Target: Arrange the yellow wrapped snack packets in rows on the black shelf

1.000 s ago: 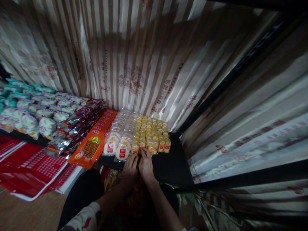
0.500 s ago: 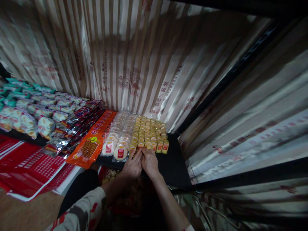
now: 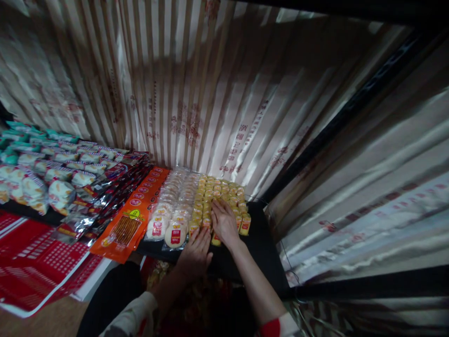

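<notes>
Rows of small yellow wrapped snack packets stand packed together on a black shelf. My right hand lies over their front rows, fingers stretched out and nearly flat on the tops. Lower and to its left, my left hand has its fingers extended against the front faces of the nearest packets. Just left of the yellow block are two rows of clear-wrapped round white crackers with red labels. One yellow packet sits under my right palm, slightly forward of the others.
An orange bag of stick snacks lies left of the crackers. Beyond it are dark red foil packs and white-and-green snack bags. A red basket stands below left. Printed pleated sheeting hangs behind, with a dark pole at right.
My hands were close together at the front edge of the yellow packets. The right one has moved forward onto their tops; the left has stayed near the front. The view has shifted slightly.
</notes>
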Demonstrator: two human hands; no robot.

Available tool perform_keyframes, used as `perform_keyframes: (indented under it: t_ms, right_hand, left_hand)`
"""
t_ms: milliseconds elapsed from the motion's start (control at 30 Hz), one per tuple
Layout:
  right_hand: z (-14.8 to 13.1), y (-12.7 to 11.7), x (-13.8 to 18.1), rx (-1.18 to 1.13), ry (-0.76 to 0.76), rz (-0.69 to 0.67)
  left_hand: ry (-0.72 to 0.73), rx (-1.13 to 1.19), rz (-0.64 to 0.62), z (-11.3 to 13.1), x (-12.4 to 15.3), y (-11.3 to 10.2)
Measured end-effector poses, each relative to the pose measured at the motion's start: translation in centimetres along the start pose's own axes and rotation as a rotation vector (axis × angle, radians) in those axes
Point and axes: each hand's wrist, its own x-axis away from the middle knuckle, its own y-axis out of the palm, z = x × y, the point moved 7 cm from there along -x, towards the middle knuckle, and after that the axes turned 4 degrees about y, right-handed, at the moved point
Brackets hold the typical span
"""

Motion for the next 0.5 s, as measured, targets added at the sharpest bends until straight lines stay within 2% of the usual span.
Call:
perform_keyframes:
  t_ms: [167, 300, 500]
  right_hand:
    - [0.0, 1.9, -2.9, 0.056, 0.019, -0.138]
    - [0.1, 1.9, -4.3, 0.078, -0.003, -0.149]
    - [1.2, 4.2, -5.7, 0.15, 0.021, -0.282]
  left_hand:
    - [-0.025, 0.018, -0.046, -0.2, -0.2, 0.2]
    - [-0.047, 0.015, -0.068, -0.4, -0.2, 0.3]
    - [-0.047, -0.03, -0.02, -0.3, -0.3, 0.2]
